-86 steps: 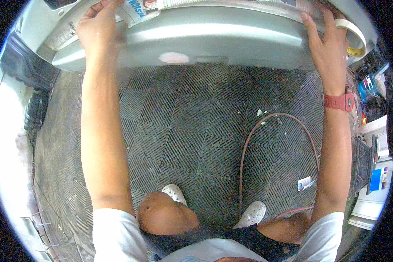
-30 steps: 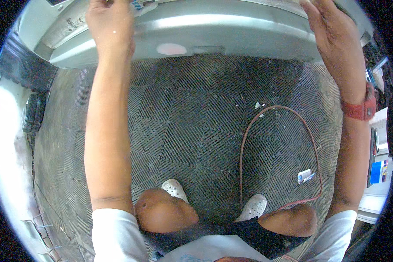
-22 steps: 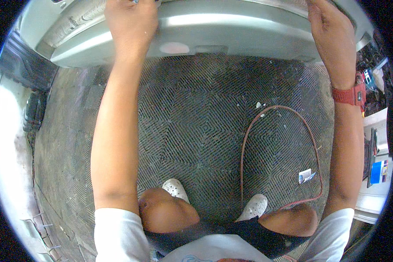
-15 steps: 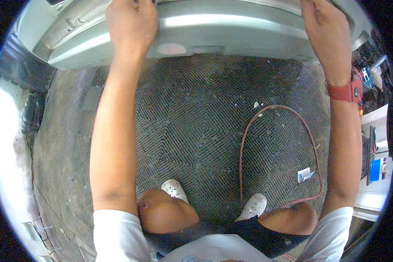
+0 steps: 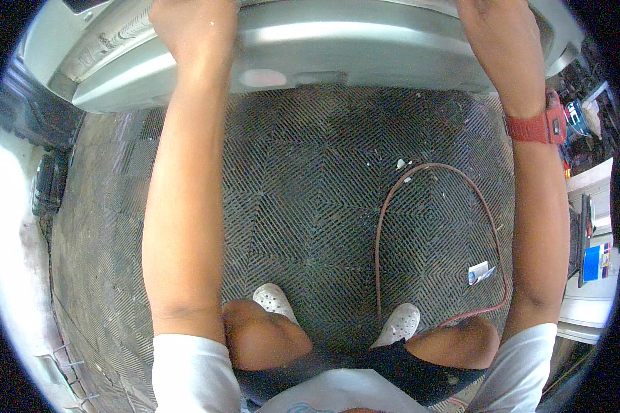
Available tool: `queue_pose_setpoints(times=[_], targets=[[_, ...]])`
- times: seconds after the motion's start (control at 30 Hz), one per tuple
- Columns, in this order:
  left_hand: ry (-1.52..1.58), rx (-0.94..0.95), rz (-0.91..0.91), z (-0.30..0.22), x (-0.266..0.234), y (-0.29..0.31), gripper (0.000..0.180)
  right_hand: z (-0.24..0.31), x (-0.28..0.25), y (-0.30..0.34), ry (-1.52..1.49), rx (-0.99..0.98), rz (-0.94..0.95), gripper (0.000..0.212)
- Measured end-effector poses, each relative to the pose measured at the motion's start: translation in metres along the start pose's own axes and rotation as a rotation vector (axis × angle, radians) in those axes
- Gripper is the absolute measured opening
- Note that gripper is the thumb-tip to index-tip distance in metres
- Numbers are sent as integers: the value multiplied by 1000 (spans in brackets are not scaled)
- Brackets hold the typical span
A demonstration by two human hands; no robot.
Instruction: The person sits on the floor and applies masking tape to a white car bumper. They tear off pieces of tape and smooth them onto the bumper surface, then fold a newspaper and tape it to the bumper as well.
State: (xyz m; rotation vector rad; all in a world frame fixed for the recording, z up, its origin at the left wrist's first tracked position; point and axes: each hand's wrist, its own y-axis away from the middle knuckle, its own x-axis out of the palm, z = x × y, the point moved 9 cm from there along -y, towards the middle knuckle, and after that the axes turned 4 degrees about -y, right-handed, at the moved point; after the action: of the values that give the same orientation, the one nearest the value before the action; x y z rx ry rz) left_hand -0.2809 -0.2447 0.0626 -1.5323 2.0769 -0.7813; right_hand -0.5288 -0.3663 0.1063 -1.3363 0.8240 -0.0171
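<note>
Grey-white printed paper strip (image 5: 119,36), along the upper left of a smooth silver-green curved panel (image 5: 337,58).
My left hand (image 5: 197,31) is nearest it, my right hand (image 5: 503,41) towards the panel's right end; my feed cuts off the fingers at the top, so I cannot tell whether either grip is apart or together. I judge the paper light, limp and easily torn, best pinched by its edge; the panel, stiff and slick.

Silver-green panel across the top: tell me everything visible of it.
The panel is long and glossy, like painted metal or plastic, with a pale pinkish patch and a shallow recess near its lower edge. It spans the view's top. The left hand and right hand overlap it; any contact is hidden.
</note>
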Motion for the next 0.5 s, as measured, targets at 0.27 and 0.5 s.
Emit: queue_pose_setpoints(times=[0.27,0.5], targets=[[-115,81,-12,-6,-1,-6,38,-1,4,-2,-4,102,70,23],[-115,14,75,-6,2,-2,41,-7,7,2,81,44,11,23]])
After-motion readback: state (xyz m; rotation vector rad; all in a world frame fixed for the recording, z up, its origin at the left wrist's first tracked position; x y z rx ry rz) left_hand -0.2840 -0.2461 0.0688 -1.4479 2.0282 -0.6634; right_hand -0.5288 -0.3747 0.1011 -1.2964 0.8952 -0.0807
